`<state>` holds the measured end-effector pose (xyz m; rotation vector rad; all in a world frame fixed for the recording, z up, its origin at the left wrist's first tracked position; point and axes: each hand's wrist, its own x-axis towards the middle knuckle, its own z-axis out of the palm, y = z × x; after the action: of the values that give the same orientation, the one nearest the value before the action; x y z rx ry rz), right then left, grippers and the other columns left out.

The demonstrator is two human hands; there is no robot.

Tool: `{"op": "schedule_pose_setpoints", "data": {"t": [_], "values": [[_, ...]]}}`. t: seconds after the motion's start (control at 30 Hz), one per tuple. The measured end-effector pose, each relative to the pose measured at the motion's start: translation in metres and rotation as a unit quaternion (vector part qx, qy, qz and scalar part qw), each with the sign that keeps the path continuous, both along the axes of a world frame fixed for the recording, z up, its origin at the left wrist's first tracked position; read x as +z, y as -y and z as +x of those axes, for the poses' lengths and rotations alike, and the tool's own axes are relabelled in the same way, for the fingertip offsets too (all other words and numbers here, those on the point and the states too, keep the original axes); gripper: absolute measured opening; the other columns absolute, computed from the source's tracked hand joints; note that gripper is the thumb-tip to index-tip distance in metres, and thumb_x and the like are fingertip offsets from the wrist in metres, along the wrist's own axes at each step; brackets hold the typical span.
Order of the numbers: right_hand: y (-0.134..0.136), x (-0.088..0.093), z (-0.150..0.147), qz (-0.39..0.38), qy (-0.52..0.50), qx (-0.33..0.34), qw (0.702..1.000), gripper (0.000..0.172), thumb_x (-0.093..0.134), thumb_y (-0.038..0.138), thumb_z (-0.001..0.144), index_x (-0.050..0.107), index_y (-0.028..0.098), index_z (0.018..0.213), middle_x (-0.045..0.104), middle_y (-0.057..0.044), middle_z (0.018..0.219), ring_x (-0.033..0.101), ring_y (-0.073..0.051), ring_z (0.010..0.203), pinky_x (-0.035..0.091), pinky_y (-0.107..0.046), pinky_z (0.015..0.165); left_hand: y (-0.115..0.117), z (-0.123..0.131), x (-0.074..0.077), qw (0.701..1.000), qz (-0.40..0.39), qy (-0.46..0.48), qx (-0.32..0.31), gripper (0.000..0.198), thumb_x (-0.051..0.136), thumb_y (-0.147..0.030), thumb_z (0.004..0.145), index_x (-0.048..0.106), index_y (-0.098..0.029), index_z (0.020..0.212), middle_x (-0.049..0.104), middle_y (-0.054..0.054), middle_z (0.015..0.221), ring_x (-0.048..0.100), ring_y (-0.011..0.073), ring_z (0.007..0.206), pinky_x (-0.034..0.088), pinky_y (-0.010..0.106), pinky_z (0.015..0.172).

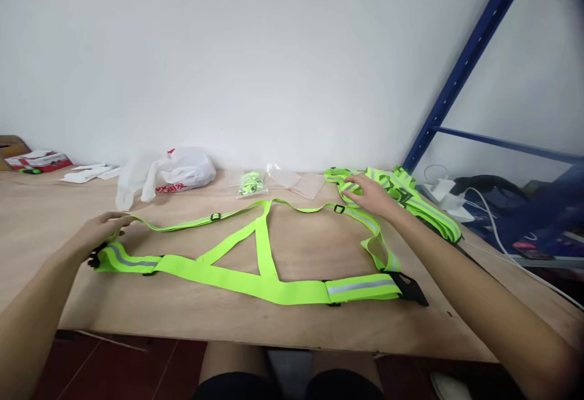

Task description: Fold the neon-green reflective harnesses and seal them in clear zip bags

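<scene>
The strap vest point(264, 266) lies spread on the table point(182, 318); the left hand point(103, 232) curls over its left end, grip unclear, and the right hand point(371, 196) lies flat on a strap beside the pile of vests point(426, 208). A tug could twist the straps or snag that pile

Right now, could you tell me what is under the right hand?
The right hand lies on the stack of neon vests, at its left edge. Whether it grips a strap is hidden beneath the palm.
</scene>
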<state>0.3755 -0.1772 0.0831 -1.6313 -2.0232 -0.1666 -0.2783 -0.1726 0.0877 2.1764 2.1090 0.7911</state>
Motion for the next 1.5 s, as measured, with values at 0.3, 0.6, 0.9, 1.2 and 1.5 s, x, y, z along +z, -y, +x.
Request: {"op": "schedule_pose_setpoints", "data": {"t": [0.3,0.6,0.9,1.2,1.5], "values": [[0.154,-0.033,-0.068,0.006,0.073,0.113,0.991,0.043,0.055,0.038,0.093,0.059,0.024,0.133,0.065,-0.013,0.132,0.062,-0.033,0.120,0.051,-0.052,0.099,0.067,0.139,0.012,0.970,0.038,-0.072,-0.230,0.057,0.042,-0.055,0.095,0.046,-0.026,0.144,0.055,0.008,0.146,0.058,0.0311,0.125,0.053,0.043,0.097],[0.234,-0.067,-0.085,-0.235,0.080,0.014,0.968,0.068,0.041,0.060,0.098,0.030,0.025,0.157,0.030,-0.011,0.161,0.023,-0.033,0.151,0.024,-0.063,0.118,0.122,0.303,-0.026,0.724,-0.100,-0.154,-0.665,0.066,0.051,-0.046,0.098,0.030,-0.024,0.156,0.019,0.008,0.164,0.019,0.0297,0.152,0.018,0.055,0.124],[0.230,-0.045,-0.047,-0.286,-0.002,0.023,0.958,0.058,0.055,0.052,0.094,0.049,0.028,0.147,0.043,-0.008,0.156,0.037,-0.030,0.146,0.028,-0.053,0.120,0.099,0.364,-0.054,0.656,-0.158,-0.123,-0.728,0.079,0.052,-0.051,0.095,0.018,-0.022,0.160,0.011,0.012,0.165,0.013,0.0337,0.152,0.012,0.058,0.123],[0.157,-0.020,-0.007,-0.193,0.082,-0.233,0.950,0.042,0.052,0.054,0.091,0.068,0.021,0.113,0.073,-0.011,0.112,0.072,-0.031,0.096,0.056,-0.039,0.073,0.095,0.362,-0.056,0.646,-0.179,-0.055,-0.740,0.074,0.046,-0.055,0.097,0.023,-0.021,0.158,0.017,0.012,0.165,0.018,0.0334,0.152,0.009,0.059,0.123],[0.224,-0.116,-0.016,-0.042,0.106,-0.237,0.965,0.073,0.042,0.054,0.095,0.037,0.008,0.152,0.046,-0.021,0.151,0.050,-0.035,0.136,0.051,-0.047,0.102,0.094,0.355,-0.040,0.662,-0.202,-0.070,-0.718,0.068,0.046,-0.056,0.098,0.028,-0.026,0.157,0.026,0.010,0.163,0.024,0.0312,0.151,0.013,0.057,0.123]]}}
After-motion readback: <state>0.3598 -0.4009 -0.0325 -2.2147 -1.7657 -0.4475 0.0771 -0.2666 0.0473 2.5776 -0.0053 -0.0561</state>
